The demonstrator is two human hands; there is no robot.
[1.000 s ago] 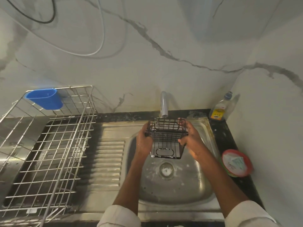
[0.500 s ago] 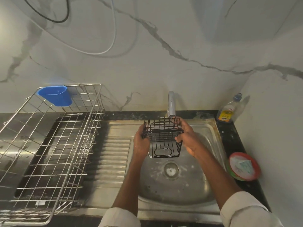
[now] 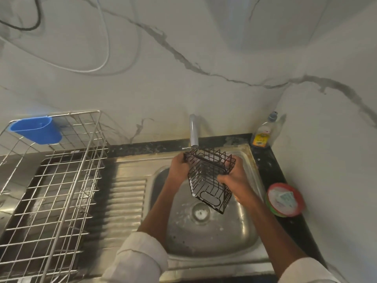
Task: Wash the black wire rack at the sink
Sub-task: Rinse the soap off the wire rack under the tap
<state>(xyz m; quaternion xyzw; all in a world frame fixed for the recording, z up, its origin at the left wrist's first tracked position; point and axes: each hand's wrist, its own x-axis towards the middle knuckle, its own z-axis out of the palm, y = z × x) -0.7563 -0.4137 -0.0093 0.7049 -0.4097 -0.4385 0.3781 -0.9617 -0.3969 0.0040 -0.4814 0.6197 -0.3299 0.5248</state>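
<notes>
At the bottom of the frame your two pale sleeves come in, the forearms reaching up toward the centre. Between them lies the steel sink (image 3: 212,240), its basin wet, with the drain (image 3: 201,213) in the middle of the frame just below the thing you hold. To the left of the basin the ribbed draining board (image 3: 124,203) runs toward the lower left, where a large silver wire dish rack (image 3: 51,197) stands; a blue plastic cup (image 3: 37,130) hangs on its far rim at the upper left of that rack.

Above the drain you hold the black wire rack (image 3: 210,180), tilted, its open top turned toward the far side and its base hanging lower right, clear of the basin floor. Your left hand (image 3: 179,166) grips its upper left edge with curled fingers. Your right hand (image 3: 232,178) clasps its right side, fingers wrapped round the wires.

At the right edge of the frame, on the dark counter, sits a red dish (image 3: 285,199) with something pale in it. Farther back the tap (image 3: 193,131) stands just behind the rack's top edge; whether water runs you cannot tell. In the far right corner a bottle of yellow liquid (image 3: 262,132) stands against the marbled wall, and cables loop across the wall at the upper left.
</notes>
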